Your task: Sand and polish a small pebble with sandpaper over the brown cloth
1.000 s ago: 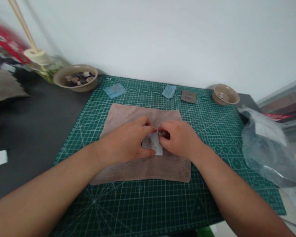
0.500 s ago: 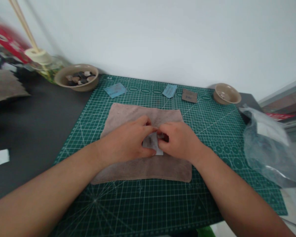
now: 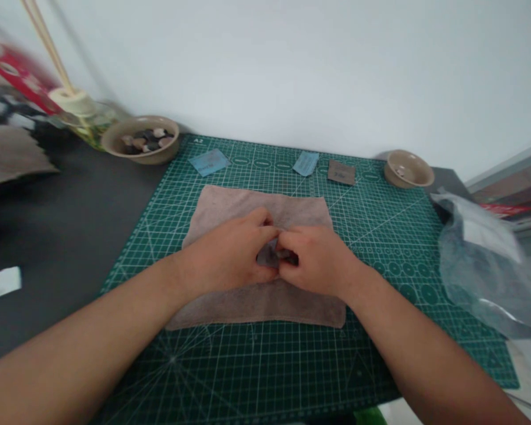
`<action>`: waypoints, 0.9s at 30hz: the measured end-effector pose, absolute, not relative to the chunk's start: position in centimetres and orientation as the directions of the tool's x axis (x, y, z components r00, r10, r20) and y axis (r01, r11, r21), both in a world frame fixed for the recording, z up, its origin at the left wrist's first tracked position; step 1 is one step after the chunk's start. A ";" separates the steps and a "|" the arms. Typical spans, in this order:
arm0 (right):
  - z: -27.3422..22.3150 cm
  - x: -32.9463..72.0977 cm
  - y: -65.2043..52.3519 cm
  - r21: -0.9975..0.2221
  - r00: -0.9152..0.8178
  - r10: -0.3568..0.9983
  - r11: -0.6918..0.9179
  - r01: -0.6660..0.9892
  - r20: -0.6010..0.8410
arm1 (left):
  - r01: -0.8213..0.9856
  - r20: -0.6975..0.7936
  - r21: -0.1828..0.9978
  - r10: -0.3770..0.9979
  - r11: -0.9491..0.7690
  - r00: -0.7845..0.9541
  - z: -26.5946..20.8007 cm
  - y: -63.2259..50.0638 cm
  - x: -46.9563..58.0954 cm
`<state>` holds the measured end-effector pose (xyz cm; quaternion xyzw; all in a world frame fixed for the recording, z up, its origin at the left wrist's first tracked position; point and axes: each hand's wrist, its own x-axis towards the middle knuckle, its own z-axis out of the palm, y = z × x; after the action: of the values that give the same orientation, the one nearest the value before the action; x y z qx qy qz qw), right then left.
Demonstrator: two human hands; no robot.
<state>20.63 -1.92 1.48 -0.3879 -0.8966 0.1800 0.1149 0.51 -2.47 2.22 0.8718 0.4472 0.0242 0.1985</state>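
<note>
A pinkish-brown cloth (image 3: 256, 307) lies flat on the green cutting mat (image 3: 230, 378). Over its middle, my left hand (image 3: 230, 251) bends its thumb and forefinger around a small pale sheet (image 3: 268, 254), pressing it at the edges. My right hand (image 3: 314, 257) meets those fingertips from the right, its thumb and fingers closed in a pinch. A small greyish bit shows inside the curl of the right fingers, too hidden to name. Most of the pale sheet is covered by both hands.
A bowl of stones (image 3: 144, 141) stands back left, a smaller bowl (image 3: 407, 169) back right. Blue sandpaper pieces (image 3: 209, 162) and a brown one (image 3: 341, 172) lie along the mat's rear. A clear plastic bag (image 3: 487, 277) is at right, a reed diffuser (image 3: 73, 103) at left.
My right hand has shifted slightly left and down, now covering more of the pale sheet. My left hand stays nearly in place.
</note>
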 end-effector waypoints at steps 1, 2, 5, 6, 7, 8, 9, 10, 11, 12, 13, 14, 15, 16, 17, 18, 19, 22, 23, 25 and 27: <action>1.5 20.7 -1.9 -0.403 -0.641 0.764 0.610 0.682 0.072 | 0.768 -0.127 0.371 0.790 -0.523 0.600 2.2 -2.5 0.5; 1.5 20.7 -1.8 -0.394 -0.606 0.791 0.583 0.710 0.079 | 0.765 -0.119 0.374 0.791 -0.525 0.601 2.2 -2.5 0.5; 1.5 20.6 -1.8 -0.395 -0.604 0.793 0.580 0.712 0.077 | 0.765 -0.115 0.373 0.792 -0.525 0.599 2.1 -2.5 0.5; 1.6 20.6 -1.8 -0.406 -0.637 0.768 0.604 0.686 0.065 | 0.767 -0.120 0.369 0.792 -0.524 0.599 2.1 -2.5 0.5; 1.6 20.6 -1.8 -0.415 -0.664 0.746 0.622 0.664 0.056 | 0.767 -0.124 0.365 0.790 -0.527 0.601 2.0 -2.5 0.5; 1.6 20.6 -1.8 -0.419 -0.672 0.739 0.625 0.659 0.047 | 0.766 -0.122 0.362 0.788 -0.531 0.604 1.9 -2.4 0.5; 1.6 20.6 -1.8 -0.409 -0.648 0.760 0.608 0.681 0.051 | 0.763 -0.117 0.361 0.786 -0.536 0.607 1.9 -2.4 0.4; 1.6 20.7 -1.8 -0.393 -0.608 0.792 0.578 0.716 0.058 | 0.760 -0.111 0.360 0.784 -0.541 0.611 1.8 -2.4 0.4; 1.6 20.7 -1.8 -0.378 -0.572 0.817 0.551 0.744 0.066 | 0.759 -0.106 0.358 0.784 -0.544 0.611 1.8 -2.4 0.4; 1.6 20.7 -1.8 -0.371 -0.556 0.828 0.539 0.756 0.069 | 0.761 -0.104 0.355 0.786 -0.543 0.610 1.8 -2.5 0.4; 1.6 20.7 -1.9 -0.376 -0.571 0.818 0.551 0.745 0.067 | 0.764 -0.106 0.351 0.787 -0.542 0.607 1.8 -2.5 0.4; 1.6 20.7 -1.9 -0.390 -0.608 0.792 0.579 0.716 0.059 | 0.767 -0.109 0.349 0.789 -0.539 0.605 1.8 -2.5 0.4; 1.6 20.7 -2.0 -0.407 -0.647 0.761 0.607 0.682 0.050 | 0.768 -0.113 0.348 0.789 -0.538 0.604 1.9 -2.5 0.4; 1.6 20.7 -2.0 -0.419 -0.673 0.739 0.626 0.658 0.047 | 0.768 -0.116 0.348 0.788 -0.537 0.604 1.9 -2.5 0.4; 1.7 20.7 -2.0 -0.420 -0.668 0.743 0.621 0.662 0.044 | 0.767 -0.116 0.350 0.788 -0.537 0.605 2.0 -2.5 0.4; 1.7 20.7 -2.0 -0.402 -0.633 0.772 0.597 0.694 0.054 | 0.765 -0.114 0.354 0.787 -0.537 0.606 2.0 -2.5 0.4; 1.7 20.7 -1.9 -0.383 -0.596 0.801 0.571 0.726 0.063 | 0.764 -0.112 0.358 0.787 -0.537 0.606 2.1 -2.5 0.4; 1.7 20.7 -1.9 -0.380 -0.599 0.799 0.572 0.727 0.057 | 0.767 -0.118 0.361 0.789 -0.531 0.602 2.2 -2.5 0.5; 1.7 20.7 -2.0 -0.398 -0.630 0.775 0.593 0.700 0.046 | 0.769 -0.121 0.357 0.790 -0.530 0.601 2.3 -2.5 0.5; 1.7 20.6 -2.0 -0.425 -0.662 0.748 0.610 0.669 0.033 | 0.771 -0.123 0.349 0.789 -0.533 0.602 2.3 -2.5 0.5; 1.7 20.6 -2.0 -0.393 -0.596 0.802 0.562 0.728 0.042 | 0.765 -0.114 0.350 0.787 -0.540 0.607 2.3 -2.6 0.5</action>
<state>20.62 -2.02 1.66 -0.4361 -0.8770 0.1700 0.1085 0.50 -2.56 2.30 0.8769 0.4425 0.0285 0.1854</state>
